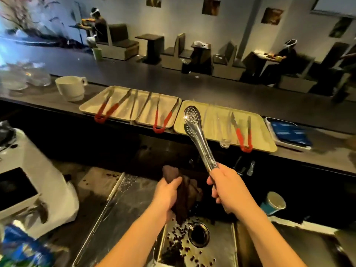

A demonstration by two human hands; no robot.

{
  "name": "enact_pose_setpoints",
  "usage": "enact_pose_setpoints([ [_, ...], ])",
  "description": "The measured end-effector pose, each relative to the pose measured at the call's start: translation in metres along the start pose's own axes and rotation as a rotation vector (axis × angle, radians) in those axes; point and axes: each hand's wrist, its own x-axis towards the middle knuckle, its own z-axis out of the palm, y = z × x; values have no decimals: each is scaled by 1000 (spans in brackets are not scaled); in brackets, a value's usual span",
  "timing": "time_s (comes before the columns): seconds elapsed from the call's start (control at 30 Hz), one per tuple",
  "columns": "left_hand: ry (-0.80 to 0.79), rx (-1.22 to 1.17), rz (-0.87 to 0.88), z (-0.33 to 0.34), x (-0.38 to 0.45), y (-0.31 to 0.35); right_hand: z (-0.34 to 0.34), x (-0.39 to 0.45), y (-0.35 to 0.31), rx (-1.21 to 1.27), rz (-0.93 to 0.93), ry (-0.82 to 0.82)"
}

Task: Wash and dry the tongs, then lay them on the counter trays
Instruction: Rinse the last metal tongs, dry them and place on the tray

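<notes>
My right hand [229, 186] grips the handle end of shiny steel tongs [198, 134], whose perforated spoon tips point up and away over the counter. A dark brown cloth [185, 191] is bunched in my left hand [167, 193] above the sink [217, 253]. Three beige trays lie side by side on the raised counter: the left tray [115, 102] and middle tray [154, 110] each hold red-handled tongs, and the right tray [215, 120] holds red-handled tongs [242, 132] near its right end.
Dark bean-like bits lie around the sink drain [198, 235]. A white cup [70, 89] stands left of the trays, a blue packet tray [289, 132] to their right. A blue paper cup [273, 202] stands right of the sink, a white bag [48, 180] to its left. People sit at tables behind.
</notes>
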Motion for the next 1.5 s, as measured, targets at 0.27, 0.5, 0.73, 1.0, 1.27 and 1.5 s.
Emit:
enact_pose_setpoints([
  [0.27, -169, 45, -95, 66, 4, -23, -82, 13, 17, -179, 17, 259],
  [0.5, -246, 166, -166, 100, 0, -32, -129, 59, 38, -478, 209, 382],
  [0.73, -258, 180, -171, 111, 4, -32, -135, 92, 37, -529, 317, 413],
  [1.0, -254, 157, -164, 116, 16, -25, -132, 115, 31, -606, 323, 431],
  [1.27, -252, 135, -143, 116, 22, -22, -137, 133, 29, -745, 274, 524],
  [1.5, -250, 110, -160, 109, 22, -15, -117, 121, 20, -568, -30, 563],
])
